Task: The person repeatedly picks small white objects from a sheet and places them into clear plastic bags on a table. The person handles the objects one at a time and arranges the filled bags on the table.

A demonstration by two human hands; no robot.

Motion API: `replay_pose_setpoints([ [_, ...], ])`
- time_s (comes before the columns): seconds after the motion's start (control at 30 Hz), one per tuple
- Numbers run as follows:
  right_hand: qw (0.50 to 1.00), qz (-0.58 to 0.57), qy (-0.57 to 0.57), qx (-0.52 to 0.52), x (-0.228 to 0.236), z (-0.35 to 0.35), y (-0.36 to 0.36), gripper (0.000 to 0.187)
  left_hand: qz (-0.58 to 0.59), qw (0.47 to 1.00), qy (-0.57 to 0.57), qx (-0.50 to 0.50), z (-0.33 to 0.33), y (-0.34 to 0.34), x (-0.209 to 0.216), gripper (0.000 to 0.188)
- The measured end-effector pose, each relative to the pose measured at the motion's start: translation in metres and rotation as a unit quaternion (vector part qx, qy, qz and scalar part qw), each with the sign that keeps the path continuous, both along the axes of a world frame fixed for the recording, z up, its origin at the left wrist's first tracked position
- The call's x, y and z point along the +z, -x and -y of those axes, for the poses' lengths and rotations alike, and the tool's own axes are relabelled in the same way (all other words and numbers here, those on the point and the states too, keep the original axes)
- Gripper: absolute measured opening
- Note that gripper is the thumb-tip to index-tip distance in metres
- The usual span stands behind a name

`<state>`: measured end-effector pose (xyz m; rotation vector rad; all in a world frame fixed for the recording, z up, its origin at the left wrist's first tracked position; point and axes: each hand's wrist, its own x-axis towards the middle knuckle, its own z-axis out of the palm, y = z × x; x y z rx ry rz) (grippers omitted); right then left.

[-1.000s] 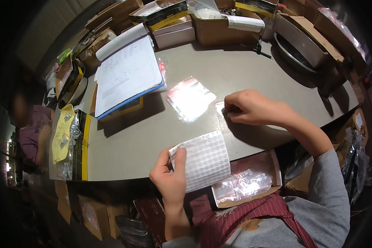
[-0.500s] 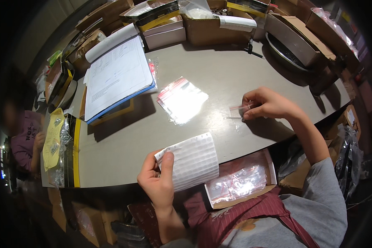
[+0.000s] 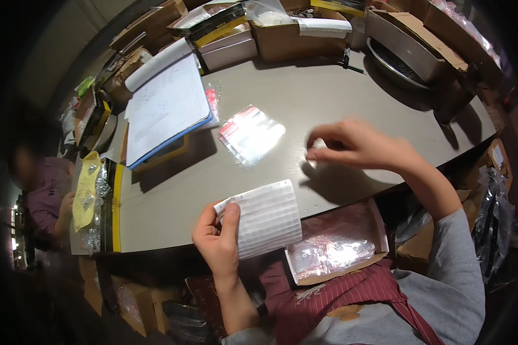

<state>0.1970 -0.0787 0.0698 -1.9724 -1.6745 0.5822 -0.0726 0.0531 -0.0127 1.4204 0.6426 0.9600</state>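
Observation:
My left hand [image 3: 216,233] is closed on a white sheet of round stickers [image 3: 269,218], thumb on top, held tilted over the table's near edge. The sheet bears many small pale circles in rows. My right hand [image 3: 354,145] hovers above the table with thumb and fingers curled together; a small pale thing shows at the fingertips, too blurred to make out. Left of that hand lies a stack of clear zip bags [image 3: 250,135] with red seal strips, glaring in the light. Near my lap, an open cardboard box [image 3: 384,236] holds more clear zip bags [image 3: 334,253] with red strips.
A clipboard with papers [image 3: 170,106] leans at the left on the table [image 3: 213,195]. Boxes [image 3: 296,43] line the far edge, with a black pen [image 3: 346,60] before them. A round metal pan [image 3: 394,63] stands far right. A person in purple [image 3: 52,190] sits at the left.
My right hand has moved left, toward the bag stack. The small clear bag it held is no longer plainly visible. My left hand and the sticker sheet have barely moved.

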Motion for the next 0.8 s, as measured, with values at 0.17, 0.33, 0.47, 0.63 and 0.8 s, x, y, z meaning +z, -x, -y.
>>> replay_pose_setpoints([
  [0.17,0.944,0.321,0.056,0.053,-0.019,-0.068,0.007,0.05,-0.005,0.999,-0.009,0.035,0.001,0.001,-0.003,0.016],
  [0.33,0.939,0.307,0.145,-0.054,-0.037,-0.061,0.005,0.072,-0.059,0.997,-0.033,0.046,0.0,0.005,-0.007,0.017],
  [0.47,0.916,0.326,0.233,-0.003,-0.005,-0.034,-0.003,0.071,-0.061,0.995,-0.052,0.055,0.003,0.006,-0.007,0.015],
  [0.63,0.994,0.058,0.095,-0.016,0.005,-0.016,-0.052,0.034,-0.027,0.997,-0.044,0.052,0.004,0.002,-0.01,0.014],
  [0.8,0.998,0.048,0.025,0.008,-0.014,-0.037,-0.066,0.025,-0.039,0.996,-0.072,0.041,0.003,0.006,-0.01,0.013],
])
